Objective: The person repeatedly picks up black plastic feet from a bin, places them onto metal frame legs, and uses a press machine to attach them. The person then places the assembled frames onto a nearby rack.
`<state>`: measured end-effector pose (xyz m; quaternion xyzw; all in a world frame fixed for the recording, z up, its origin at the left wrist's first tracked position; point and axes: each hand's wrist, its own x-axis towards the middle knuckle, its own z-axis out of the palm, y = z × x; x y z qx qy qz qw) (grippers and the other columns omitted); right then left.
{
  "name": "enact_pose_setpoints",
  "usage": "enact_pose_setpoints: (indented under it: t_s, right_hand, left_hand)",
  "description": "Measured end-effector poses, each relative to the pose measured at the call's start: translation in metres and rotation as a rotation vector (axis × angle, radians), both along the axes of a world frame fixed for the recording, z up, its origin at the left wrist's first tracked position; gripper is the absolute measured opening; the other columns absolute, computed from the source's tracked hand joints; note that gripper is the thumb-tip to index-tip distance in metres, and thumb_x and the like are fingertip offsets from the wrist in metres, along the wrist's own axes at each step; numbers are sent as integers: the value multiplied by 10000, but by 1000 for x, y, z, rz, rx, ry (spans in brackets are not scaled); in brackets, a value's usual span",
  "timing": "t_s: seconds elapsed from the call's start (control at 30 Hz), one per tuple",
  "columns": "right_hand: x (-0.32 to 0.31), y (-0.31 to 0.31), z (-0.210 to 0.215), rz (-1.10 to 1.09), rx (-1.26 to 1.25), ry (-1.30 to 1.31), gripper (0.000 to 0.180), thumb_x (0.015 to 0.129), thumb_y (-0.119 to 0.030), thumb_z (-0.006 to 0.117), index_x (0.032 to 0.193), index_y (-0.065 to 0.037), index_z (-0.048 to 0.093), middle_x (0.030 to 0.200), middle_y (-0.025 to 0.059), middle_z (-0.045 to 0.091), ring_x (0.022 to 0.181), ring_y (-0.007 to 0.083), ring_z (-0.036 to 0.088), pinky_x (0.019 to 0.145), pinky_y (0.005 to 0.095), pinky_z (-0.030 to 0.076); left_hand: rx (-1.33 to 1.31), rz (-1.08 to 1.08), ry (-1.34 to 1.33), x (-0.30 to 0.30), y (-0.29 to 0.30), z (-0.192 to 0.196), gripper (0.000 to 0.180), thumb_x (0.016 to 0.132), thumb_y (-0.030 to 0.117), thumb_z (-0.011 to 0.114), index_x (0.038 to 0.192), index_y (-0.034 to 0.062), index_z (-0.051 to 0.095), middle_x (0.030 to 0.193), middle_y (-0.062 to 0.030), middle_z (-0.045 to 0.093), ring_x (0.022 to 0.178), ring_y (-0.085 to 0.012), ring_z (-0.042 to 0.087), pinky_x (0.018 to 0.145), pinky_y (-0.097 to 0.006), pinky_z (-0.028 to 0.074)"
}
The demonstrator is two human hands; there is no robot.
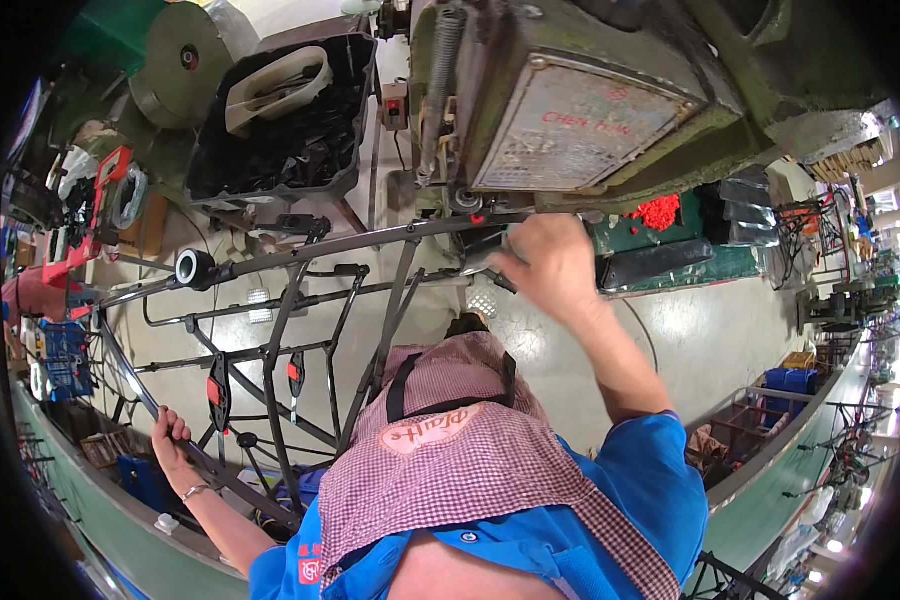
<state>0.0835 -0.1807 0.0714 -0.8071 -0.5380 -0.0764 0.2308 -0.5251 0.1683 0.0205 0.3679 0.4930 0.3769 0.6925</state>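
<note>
A large black tubular metal frame (277,340) stretches across my left side and reaches up to a green machine (590,110). My left hand (175,438) is closed round one of its lower tubes. My right hand (548,262) is beside the frame's upper tube end, just below the machine; its fingers are curled together, and what they hold, if anything, is hidden. On the upper tube sits a white-and-black ring (195,268). Two black pieces with red centres, a larger one (218,392) and a smaller one (296,374), are on the frame's inner bars.
A black bin (355,150) of dark parts holds a cream tray (235,115) at the upper left. Small red parts (657,212) lie heaped on a green surface (735,262) at right, beside black pieces (745,207). Long green-sided benches (820,440) curve along both sides.
</note>
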Motion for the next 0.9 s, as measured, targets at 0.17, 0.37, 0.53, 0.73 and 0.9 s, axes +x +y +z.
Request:
enact_pose_setpoints:
  t_s: [0.17,0.37,0.53,0.73,0.9]
  right_hand:
    - [-69,46,-88,187,-330,911,319,820,-266,730,1027,-44,632,697,55,596,587,153,580,531,313,482]
    - [-104,85,-120,329,-256,1588,172,875,-105,663,993,-22,569,674,2,534,478,91,521,451,254,464]
    - [-95,92,-117,294,-411,1571,197,845,-105,690,1002,-23,605,740,29,598,583,100,568,469,250,499]
    - [-91,100,-165,418,-439,1514,189,823,-91,688,991,-11,653,748,40,647,597,105,595,541,255,510]
    - [-97,92,-202,390,-524,1746,202,825,16,659,1026,-3,654,926,91,669,813,172,647,661,308,567]
  left_hand:
    - [9,-22,-22,-2,4,0,168,965,243,556,1007,88,507,717,45,400,520,-51,343,467,-208,309]
    - [28,45,-6,9,-10,14,139,960,230,553,953,102,500,704,40,428,497,-52,373,442,-218,334]
    - [25,126,93,40,-20,31,166,942,209,573,869,91,482,686,4,469,476,-80,417,424,-254,387]
    - [41,209,358,54,-46,50,176,899,167,607,824,77,476,622,-14,484,439,-109,457,388,-293,425]
    - [-10,265,439,87,-59,94,156,860,96,634,832,74,483,619,-11,498,434,-104,461,382,-294,429]
